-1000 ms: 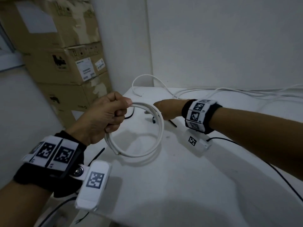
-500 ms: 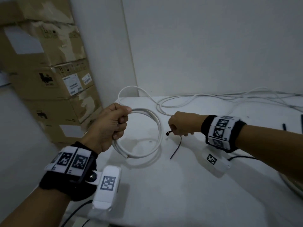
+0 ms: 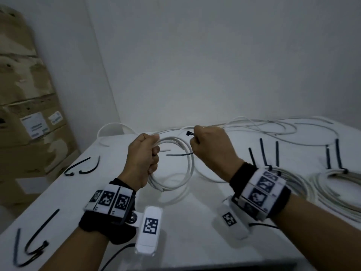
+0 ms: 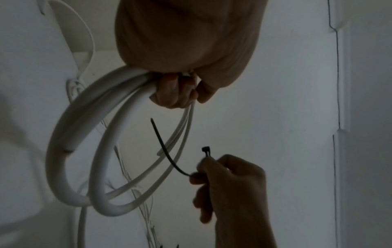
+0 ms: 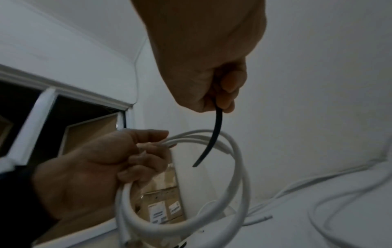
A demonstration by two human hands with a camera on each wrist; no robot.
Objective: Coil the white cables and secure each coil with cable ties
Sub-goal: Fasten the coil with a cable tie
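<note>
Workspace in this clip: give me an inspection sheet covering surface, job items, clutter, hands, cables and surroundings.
Surface: white table, dimly lit.
Job's things: small white coil held above the table, not yet tied; black cable tie with its tail pointing into the coil's opening; two finished coils at right with ties on them.
Clutter: loose cable ties at the left edge.
Hands: left hand grips the coil; right hand pinches the tie near its head.
Cables: uncoiled white cables along the back edge.
Surroundings: stacked cardboard boxes at left, bare white wall behind.
</note>
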